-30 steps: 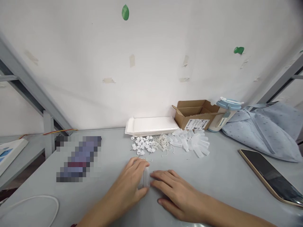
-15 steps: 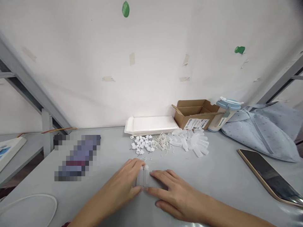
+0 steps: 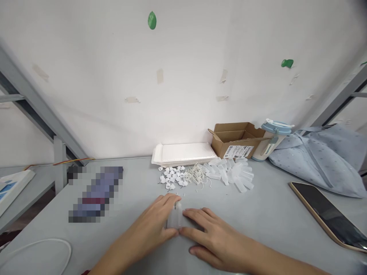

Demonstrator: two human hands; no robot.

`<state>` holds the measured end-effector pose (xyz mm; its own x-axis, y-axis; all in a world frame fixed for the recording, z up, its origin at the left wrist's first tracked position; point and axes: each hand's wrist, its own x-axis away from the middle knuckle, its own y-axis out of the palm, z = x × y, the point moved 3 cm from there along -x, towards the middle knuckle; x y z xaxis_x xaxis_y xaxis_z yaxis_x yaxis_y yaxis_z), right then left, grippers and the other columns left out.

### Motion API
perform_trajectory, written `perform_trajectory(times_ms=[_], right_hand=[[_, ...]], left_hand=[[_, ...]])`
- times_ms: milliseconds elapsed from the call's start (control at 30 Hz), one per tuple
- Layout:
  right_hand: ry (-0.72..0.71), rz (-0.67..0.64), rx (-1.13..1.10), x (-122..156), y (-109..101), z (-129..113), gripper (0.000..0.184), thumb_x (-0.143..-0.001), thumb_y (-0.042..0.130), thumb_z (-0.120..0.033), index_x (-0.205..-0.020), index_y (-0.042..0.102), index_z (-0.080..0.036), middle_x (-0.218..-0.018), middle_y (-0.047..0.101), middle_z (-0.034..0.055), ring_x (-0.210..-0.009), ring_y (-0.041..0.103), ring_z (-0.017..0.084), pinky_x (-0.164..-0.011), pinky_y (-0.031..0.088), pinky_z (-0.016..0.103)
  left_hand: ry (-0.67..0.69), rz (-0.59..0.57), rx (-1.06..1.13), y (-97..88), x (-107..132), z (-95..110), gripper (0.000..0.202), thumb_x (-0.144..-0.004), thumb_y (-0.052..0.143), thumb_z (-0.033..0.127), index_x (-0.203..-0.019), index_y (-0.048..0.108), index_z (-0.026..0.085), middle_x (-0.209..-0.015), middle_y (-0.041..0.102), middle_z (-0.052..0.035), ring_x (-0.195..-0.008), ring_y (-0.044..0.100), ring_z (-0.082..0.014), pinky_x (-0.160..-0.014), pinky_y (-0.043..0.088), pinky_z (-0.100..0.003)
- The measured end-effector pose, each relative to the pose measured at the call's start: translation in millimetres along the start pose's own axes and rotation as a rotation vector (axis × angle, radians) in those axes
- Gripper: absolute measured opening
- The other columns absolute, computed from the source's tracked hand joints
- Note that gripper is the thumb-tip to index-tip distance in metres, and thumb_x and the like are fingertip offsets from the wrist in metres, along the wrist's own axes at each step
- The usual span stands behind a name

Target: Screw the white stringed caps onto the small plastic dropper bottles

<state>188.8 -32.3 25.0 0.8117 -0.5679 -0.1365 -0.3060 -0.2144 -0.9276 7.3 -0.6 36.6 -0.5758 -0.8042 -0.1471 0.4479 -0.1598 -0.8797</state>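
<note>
Both hands rest on the grey table, meeting at a few small translucent plastic vials that lie side by side. My left hand presses against the vials from the left with its fingers stretched. My right hand lies flat, its fingertips touching the vials from the right. Beyond them lie a heap of small white caps, a tangle of thin white loops and a pile of empty translucent vials.
A white tray stack, an open cardboard box and a blue-lidded cup stand by the wall. Light blue cloth and a phone lie right. A blurred dark object and a white cable lie left.
The hands have stayed together at the vials; the left fingers shifted a little over them and the vials were nudged closer together.
</note>
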Motion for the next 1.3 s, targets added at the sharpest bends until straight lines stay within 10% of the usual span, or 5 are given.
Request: perform_trajectory(times_ms=[867,1300], right_hand=[[0.013,0.006,-0.009,-1.6,2.4,5.5,0.038,-0.093,0.042,-0.036,-0.125,0.051,-0.018,-0.135,0.042,0.0191,-0.130,0.034,0.026,-0.101,0.035,0.040],[0.031,-0.001,-0.024,-2.6,2.8,6.2,0.042,-0.092,0.043,-0.036,-0.129,0.047,-0.015,-0.137,0.042,0.0188,-0.131,0.034,0.027,-0.104,0.032,0.041]], left_hand=[[-0.157,-0.083,0.129,-8.5,-4.8,-3.8,0.038,-0.083,0.054,0.034,-0.119,0.050,0.023,-0.125,0.053,-0.0068,-0.118,0.046,-0.0257,-0.099,0.040,-0.041],[-0.205,-0.199,0.195,-7.2,-3.5,-7.5,0.057,-0.070,0.055,0.013,-0.125,0.044,0.024,-0.128,0.048,-0.0051,-0.122,0.041,-0.0230,-0.103,0.034,-0.037]])
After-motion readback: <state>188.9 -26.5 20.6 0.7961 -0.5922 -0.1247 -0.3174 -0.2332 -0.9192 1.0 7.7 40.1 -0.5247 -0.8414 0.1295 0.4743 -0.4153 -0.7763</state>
